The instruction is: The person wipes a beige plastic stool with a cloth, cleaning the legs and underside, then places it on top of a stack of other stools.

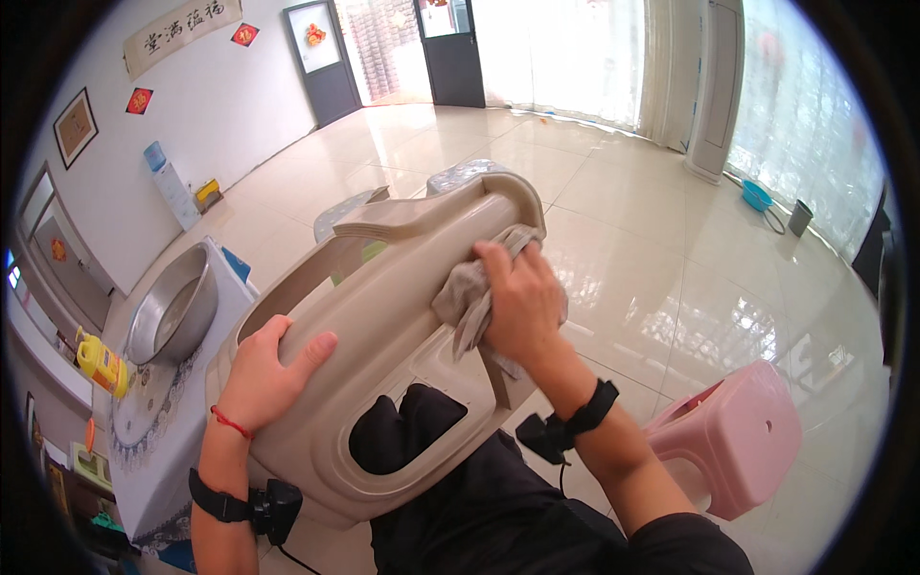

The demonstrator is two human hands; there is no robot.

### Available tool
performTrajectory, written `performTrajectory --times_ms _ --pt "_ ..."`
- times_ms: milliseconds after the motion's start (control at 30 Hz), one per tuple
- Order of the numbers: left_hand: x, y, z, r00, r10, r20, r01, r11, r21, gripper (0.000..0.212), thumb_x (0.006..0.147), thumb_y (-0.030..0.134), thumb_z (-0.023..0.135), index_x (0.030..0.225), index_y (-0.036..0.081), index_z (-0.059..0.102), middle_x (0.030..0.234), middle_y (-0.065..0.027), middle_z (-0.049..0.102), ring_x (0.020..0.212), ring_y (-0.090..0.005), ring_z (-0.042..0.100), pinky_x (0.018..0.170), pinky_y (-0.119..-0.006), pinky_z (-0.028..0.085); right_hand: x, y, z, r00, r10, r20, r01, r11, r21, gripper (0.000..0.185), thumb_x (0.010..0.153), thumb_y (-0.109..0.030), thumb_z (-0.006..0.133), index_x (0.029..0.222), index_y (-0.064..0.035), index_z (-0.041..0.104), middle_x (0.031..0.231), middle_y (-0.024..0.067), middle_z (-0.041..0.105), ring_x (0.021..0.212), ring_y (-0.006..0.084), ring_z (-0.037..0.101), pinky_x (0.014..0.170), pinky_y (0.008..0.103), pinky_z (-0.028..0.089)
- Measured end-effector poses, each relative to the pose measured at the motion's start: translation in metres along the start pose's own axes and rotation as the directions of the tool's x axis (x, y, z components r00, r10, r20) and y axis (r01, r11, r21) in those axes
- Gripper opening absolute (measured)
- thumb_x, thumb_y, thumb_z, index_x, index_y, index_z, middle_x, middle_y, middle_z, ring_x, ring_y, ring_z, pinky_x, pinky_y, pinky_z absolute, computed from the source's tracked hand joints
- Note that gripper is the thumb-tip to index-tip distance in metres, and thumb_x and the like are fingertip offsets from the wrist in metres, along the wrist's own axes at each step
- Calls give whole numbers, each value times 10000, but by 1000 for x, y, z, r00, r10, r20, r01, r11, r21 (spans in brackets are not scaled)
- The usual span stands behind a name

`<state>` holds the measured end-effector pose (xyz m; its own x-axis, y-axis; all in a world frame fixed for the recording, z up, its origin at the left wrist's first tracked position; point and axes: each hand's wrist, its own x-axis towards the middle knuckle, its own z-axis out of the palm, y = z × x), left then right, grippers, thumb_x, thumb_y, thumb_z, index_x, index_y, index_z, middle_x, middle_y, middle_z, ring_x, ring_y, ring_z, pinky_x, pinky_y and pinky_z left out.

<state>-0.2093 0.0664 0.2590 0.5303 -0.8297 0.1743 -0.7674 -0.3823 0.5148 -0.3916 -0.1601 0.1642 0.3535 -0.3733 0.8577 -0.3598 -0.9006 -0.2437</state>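
A large beige molded plastic piece of furniture [388, 287], perhaps a stool or chair, lies tilted across the person's lap, with dark trousers showing through its oval opening. My left hand [269, 374] rests on its left side, the thumb spread over the smooth surface and the fingers at the edge of a long opening. Near the upper right end, my right hand [521, 298] grips a crumpled grey cloth [463, 295] pressed against the plastic. Both wrists wear black straps with small devices.
Left, a cloth-covered table [144, 424] holds a metal basin [176, 309] and a yellow jug [102, 363]. A pink plastic stool [747, 431] stands right. Beyond the beige piece are patterned seats [460, 175]. A blue basin [756, 195] and dark bin [800, 218] stand by the curtains.
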Motion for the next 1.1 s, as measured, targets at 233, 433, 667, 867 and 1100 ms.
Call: performTrajectory --times_ms 233,433,667,867,1100 --pt "-4 7 -1 999 40 3 -40 999 8 549 887 489 673 1029 -39 623 900 -178 675 827 -255 634 789 -349 498 1 40 -10 985 -163 61 151 975 165 353 722 -103 662 1065 -109 579 885 147 603 921 353 568 749 430 457" --pt "7 11 7 1000 -9 18 7 996 87 609 861 544 672 1047 -34 634 957 -208 693 903 -313 665 845 -392 505 11 64 0 993 69 92 -77 993 88 437 705 -151 735 1103 -123 558 964 129 617 987 375 565 804 430 482" --pt "12 10 9 996 -87 4 86 992 87 568 892 522 660 1013 -32 618 894 -155 659 833 -219 613 786 -333 493 -2 9 5 988 -136 77 125 984 127 325 737 -161 713 1023 -105 570 860 121 601 888 334 572 771 408 458" --pt "14 5 4 991 -136 10 135 989 61 678 842 609 668 1063 -31 639 992 -218 699 948 -319 674 862 -395 506 -14 -35 20 968 -247 45 239 962 130 238 770 -144 630 1002 -108 588 801 95 570 840 296 570 720 392 449" --pt "16 -5 3 992 -125 12 125 992 30 662 842 584 672 1077 -35 645 1028 -226 694 997 -322 665 897 -385 495 -28 -96 24 942 -326 -85 337 913 230 253 754 -141 604 1000 -86 624 764 73 544 794 260 554 660 363 435"
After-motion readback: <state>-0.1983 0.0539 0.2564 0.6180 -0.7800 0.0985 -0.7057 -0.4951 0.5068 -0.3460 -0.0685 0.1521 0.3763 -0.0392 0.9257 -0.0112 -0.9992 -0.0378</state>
